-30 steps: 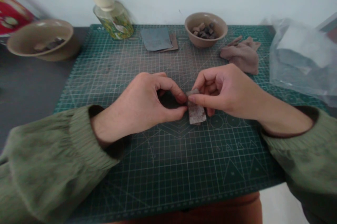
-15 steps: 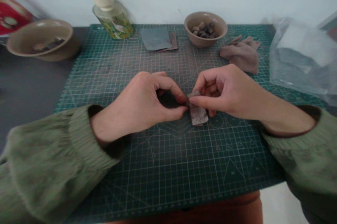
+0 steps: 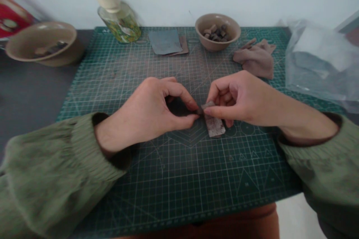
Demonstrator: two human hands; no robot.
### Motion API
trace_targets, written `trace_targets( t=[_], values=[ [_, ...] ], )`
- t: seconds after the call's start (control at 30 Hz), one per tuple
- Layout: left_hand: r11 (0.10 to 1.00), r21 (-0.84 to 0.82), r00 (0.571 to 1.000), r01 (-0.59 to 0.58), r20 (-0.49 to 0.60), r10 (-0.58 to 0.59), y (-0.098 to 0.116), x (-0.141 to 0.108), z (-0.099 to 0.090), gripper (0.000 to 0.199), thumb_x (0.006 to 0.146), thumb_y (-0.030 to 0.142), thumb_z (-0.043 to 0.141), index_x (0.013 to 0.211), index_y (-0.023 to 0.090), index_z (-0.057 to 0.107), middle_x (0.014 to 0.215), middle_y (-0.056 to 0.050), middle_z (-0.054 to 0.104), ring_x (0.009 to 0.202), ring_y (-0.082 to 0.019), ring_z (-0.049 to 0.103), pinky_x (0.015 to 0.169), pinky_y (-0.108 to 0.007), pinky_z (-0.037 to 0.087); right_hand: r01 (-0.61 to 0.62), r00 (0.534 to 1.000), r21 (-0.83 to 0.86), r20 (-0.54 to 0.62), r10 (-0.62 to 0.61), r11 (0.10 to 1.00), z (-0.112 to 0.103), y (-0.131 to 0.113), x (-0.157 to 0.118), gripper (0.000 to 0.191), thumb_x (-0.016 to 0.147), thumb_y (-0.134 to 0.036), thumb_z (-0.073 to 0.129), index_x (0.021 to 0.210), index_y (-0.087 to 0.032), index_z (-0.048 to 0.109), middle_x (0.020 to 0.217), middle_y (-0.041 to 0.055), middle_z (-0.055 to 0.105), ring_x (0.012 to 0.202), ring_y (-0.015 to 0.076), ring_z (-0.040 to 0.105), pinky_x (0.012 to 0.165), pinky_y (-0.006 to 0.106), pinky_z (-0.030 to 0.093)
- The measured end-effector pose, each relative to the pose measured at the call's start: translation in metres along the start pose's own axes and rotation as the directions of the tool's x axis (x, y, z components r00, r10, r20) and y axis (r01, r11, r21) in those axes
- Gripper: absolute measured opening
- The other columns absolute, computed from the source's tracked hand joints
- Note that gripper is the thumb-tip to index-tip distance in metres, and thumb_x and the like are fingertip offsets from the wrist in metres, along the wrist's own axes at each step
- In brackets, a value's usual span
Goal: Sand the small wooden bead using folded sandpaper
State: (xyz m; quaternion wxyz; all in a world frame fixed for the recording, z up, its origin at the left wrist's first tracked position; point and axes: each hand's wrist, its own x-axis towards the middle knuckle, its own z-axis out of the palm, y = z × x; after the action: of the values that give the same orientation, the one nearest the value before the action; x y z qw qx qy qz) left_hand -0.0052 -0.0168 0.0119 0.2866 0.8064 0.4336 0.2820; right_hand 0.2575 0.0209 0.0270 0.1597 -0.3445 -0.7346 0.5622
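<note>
My left hand [image 3: 157, 113] pinches a small dark piece [image 3: 198, 111] between thumb and forefinger, and the fingertips hide most of it. My right hand [image 3: 241, 98] holds a narrow strip of grey-brown abrasive paper [image 3: 214, 126] against that piece, gripping its upper end between thumb and fingers. The strip's lower end hangs just over the green cutting mat [image 3: 179, 179], and I cannot tell if it touches. Both hands are close together above the mat's middle.
A tan bowl [image 3: 217, 42] of small dark pieces, grey abrasive sheets [image 3: 165, 42], a pinkish cloth [image 3: 256, 59] and a glass jar [image 3: 119, 25] holding dark sticks line the mat's far side. Another bowl [image 3: 70, 54] stands left; a plastic bag [image 3: 319, 63] lies right.
The abrasive strip has shifted slightly down and to the right under my right thumb, and its upper end now tilts more. My left hand has barely moved.
</note>
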Motion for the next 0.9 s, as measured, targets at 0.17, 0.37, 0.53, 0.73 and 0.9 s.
trace_targets(
  t=[0.17,0.37,0.53,0.73,0.9],
  values=[
    [1.0,0.01,1.0,0.013,-0.008,-0.013,-0.001,-0.001,0.0,0.006,0.085,0.027,0.092,0.089,0.03,0.089,0.088,0.002,0.083,0.082,-0.02,0.074,0.081,-0.035,0.055,-0.015,0.998,-0.013,-0.06,0.015,1.0,-0.005,-0.002,-0.002,0.029,0.093,-0.035,0.098,0.086,-0.021,0.073,0.067,0.0024,0.081,0.049,0.0154,0.071,0.044,0.025,0.052],
    [0.995,-0.103,0.994,0.001,-0.106,-0.012,0.005,-0.005,0.002,0.013,0.091,0.022,0.086,0.102,0.028,0.086,0.097,0.001,0.086,0.083,-0.018,0.077,0.073,-0.033,0.056,-0.004,0.955,-0.056,-0.295,-0.013,0.998,-0.007,0.004,0.002,0.029,0.096,-0.039,0.096,0.09,-0.021,0.074,0.067,0.0018,0.079,0.052,0.0163,0.069,0.049,0.029,0.052],
    [0.984,-0.087,0.969,-0.156,-0.209,0.135,0.01,-0.006,0.001,0.02,0.09,0.013,0.084,0.105,0.026,0.08,0.096,0.001,0.081,0.077,-0.015,0.069,0.07,-0.033,0.053,0.073,0.842,-0.452,-0.45,-0.298,0.889,-0.006,0.003,-0.001,0.018,0.103,-0.031,0.086,0.115,-0.018,0.086,0.103,0.0062,0.086,0.079,0.0178,0.074,0.066,0.033,0.055],
    [0.94,-0.1,0.912,-0.325,-0.297,0.283,0.01,-0.005,-0.001,0.023,0.093,0.008,0.087,0.107,0.025,0.083,0.097,-0.001,0.085,0.089,-0.017,0.077,0.082,-0.036,0.06,0.373,0.866,-0.21,-0.272,-0.42,0.904,0.001,-0.005,-0.011,0.019,0.097,-0.02,0.094,0.112,-0.02,0.084,0.092,0.0002,0.081,0.073,0.0135,0.073,0.064,0.025,0.058],
    [0.921,-0.118,0.895,-0.371,-0.309,0.321,0.009,-0.004,-0.002,0.024,0.092,0.009,0.091,0.108,0.025,0.084,0.098,-0.002,0.087,0.09,-0.018,0.078,0.086,-0.039,0.062,0.385,0.886,-0.146,-0.217,-0.41,0.911,0.003,-0.005,-0.011,0.031,0.084,-0.011,0.103,0.106,-0.018,0.083,0.084,-0.0026,0.077,0.066,0.0104,0.069,0.06,0.021,0.055]
  ],
)
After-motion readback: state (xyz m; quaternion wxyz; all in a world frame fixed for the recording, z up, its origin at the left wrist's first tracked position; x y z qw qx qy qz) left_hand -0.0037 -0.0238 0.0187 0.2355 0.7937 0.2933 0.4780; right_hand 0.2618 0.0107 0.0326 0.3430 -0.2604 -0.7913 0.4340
